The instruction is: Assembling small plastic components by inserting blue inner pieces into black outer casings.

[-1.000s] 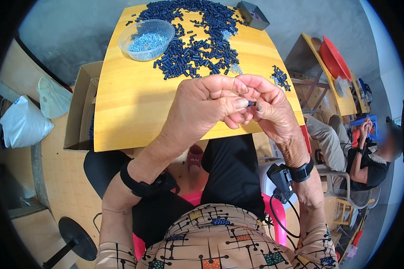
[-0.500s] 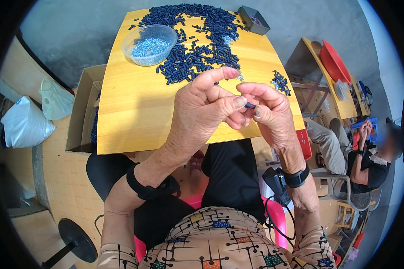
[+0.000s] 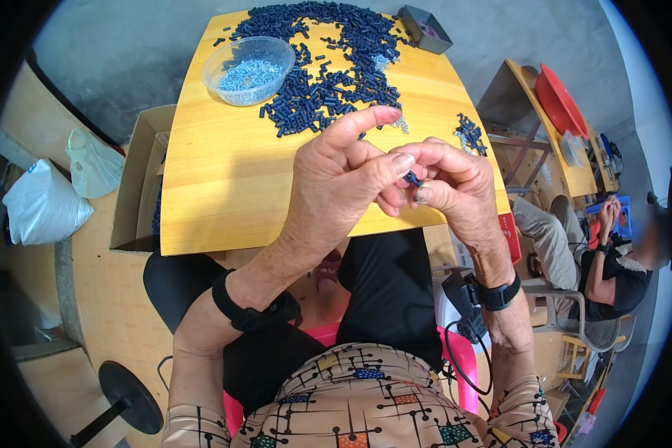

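Above the near part of the yellow table [image 3: 224, 194], both my hands meet at a small dark-blue cylindrical piece [image 3: 413, 178]. My left hand [image 3: 343, 179] pinches it with the thumb, its index finger stretched out. From the other side my right hand [image 3: 459, 183] closes thumb and fingers on the same piece. Fingertips cover much of it. Behind the hands spreads a large heap of similar dark-blue pieces [image 3: 321, 97]. A few small silvery pieces [image 3: 400, 124] lie at the heap's near right edge.
A clear round tub [image 3: 215, 84] of small pale-blue pieces stands on the table's left. At the far right is a dark tray [image 3: 429, 37], with a small pile [image 3: 470, 136] nearer. An open carton [image 3: 131, 201] stands left; a person [image 3: 612, 276] sits at right.
My right hand has shifted slightly right and turned a little, its fingers curling more. The dark-blue piece now tilts between the fingertips. My left hand has hardly moved.
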Tool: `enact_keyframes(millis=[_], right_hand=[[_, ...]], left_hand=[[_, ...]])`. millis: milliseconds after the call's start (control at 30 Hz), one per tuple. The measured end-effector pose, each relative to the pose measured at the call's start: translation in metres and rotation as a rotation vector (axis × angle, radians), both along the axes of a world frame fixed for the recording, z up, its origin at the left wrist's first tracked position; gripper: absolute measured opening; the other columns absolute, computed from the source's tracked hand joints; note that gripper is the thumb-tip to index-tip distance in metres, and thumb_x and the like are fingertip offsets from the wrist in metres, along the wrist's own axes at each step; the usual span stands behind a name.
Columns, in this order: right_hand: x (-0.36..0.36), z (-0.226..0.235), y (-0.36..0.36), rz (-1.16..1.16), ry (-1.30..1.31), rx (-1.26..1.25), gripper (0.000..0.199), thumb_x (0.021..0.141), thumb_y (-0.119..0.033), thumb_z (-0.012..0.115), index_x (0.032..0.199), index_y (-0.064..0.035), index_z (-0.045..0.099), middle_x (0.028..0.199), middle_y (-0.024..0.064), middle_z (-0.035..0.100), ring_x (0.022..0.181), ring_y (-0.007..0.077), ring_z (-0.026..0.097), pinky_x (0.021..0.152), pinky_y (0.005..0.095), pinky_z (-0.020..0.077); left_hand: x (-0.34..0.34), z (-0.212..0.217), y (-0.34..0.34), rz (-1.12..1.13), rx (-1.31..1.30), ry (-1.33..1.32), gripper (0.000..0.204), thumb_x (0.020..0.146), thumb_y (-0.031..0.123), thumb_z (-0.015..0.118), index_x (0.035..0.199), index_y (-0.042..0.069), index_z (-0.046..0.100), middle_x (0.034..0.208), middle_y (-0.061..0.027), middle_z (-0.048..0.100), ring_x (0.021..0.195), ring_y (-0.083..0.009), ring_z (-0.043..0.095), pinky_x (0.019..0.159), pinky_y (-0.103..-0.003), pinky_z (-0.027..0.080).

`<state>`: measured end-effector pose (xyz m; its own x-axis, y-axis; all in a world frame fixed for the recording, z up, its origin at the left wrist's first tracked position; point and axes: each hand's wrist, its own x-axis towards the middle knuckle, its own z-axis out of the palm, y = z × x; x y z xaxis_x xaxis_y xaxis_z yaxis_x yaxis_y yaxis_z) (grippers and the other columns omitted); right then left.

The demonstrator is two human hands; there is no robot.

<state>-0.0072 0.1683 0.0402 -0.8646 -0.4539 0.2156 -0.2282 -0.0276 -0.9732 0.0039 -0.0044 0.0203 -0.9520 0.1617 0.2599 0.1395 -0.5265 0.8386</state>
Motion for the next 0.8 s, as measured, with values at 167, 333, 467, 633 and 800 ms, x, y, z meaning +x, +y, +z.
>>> enact_keyframes(millis=[167,333,467,633,800], right_hand=[[0.000,-0.003,0.002,-0.024,0.090,0.053,0.035,0.074,-0.011,0.073,0.107,-0.0026,0.063,0.082,-0.0015,0.055,0.074,0.0049,0.049,0.067,0.0186,0.0426],[0.000,-0.004,0.003,-0.050,0.191,0.094,0.034,0.074,-0.011,0.073,0.106,-0.0019,0.064,0.081,-0.0016,0.054,0.073,0.0052,0.049,0.065,0.0187,0.0414],[0.000,-0.001,0.006,-0.105,0.305,0.164,0.033,0.074,-0.011,0.072,0.105,-0.0036,0.064,0.077,0.0002,0.055,0.070,0.0076,0.050,0.063,0.0205,0.0421],[-0.001,0.008,0.011,-0.074,0.503,0.383,0.034,0.074,-0.011,0.072,0.107,-0.0054,0.064,0.076,0.0024,0.056,0.069,0.0096,0.052,0.063,0.0229,0.0438],[0.004,0.003,0.006,-0.124,0.341,0.278,0.034,0.076,-0.005,0.070,0.109,-0.0023,0.062,0.078,0.0025,0.059,0.072,0.0085,0.055,0.065,0.0219,0.0462]], left_hand=[[-0.002,-0.006,0.000,-0.039,0.050,0.013,0.041,0.084,0.006,0.063,0.120,-0.005,0.046,0.068,-0.0085,0.062,0.057,-0.0101,0.060,0.051,-0.021,0.051],[0.001,-0.005,0.002,-0.039,0.059,-0.049,0.039,0.085,0.013,0.063,0.119,-0.003,0.050,0.067,-0.0047,0.060,0.055,-0.0095,0.057,0.050,-0.022,0.048],[0.001,-0.004,0.000,-0.150,0.085,-0.161,0.036,0.087,0.015,0.062,0.117,-0.002,0.053,0.077,-0.0059,0.061,0.061,-0.0105,0.059,0.056,-0.023,0.050],[-0.001,-0.008,0.000,-0.213,0.088,-0.187,0.031,0.086,0.012,0.062,0.113,-0.002,0.056,0.081,-0.0072,0.063,0.067,-0.0110,0.060,0.063,-0.023,0.050],[-0.001,-0.012,0.001,-0.152,0.103,-0.152,0.026,0.084,0.007,0.064,0.107,-0.001,0.059,0.085,-0.0082,0.064,0.070,-0.0119,0.061,0.066,-0.023,0.050]])
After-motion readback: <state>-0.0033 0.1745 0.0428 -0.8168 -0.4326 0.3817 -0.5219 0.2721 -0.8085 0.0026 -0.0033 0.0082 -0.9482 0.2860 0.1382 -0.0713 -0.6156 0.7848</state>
